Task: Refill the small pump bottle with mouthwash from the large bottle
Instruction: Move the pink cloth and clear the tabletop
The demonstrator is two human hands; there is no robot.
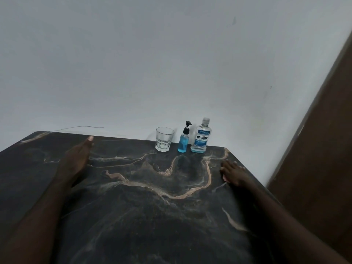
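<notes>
Dark marbled worktop [133,216] against a pale wall, wide bare middle, left hand [76,161] edge-on with fingers straight, right hand [233,173] flat with fingers spread, both empty, far edge beyond them holds glass [164,139], small pump bottle [183,140] part-filled blue, large bottle [201,136] low on blue mouthwash, capped.

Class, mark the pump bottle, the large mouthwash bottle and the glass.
pump bottle [182,143]: head view, blue body.
large mouthwash bottle [202,139]: head view, label.
glass [163,139]: head view, front wall.
</notes>
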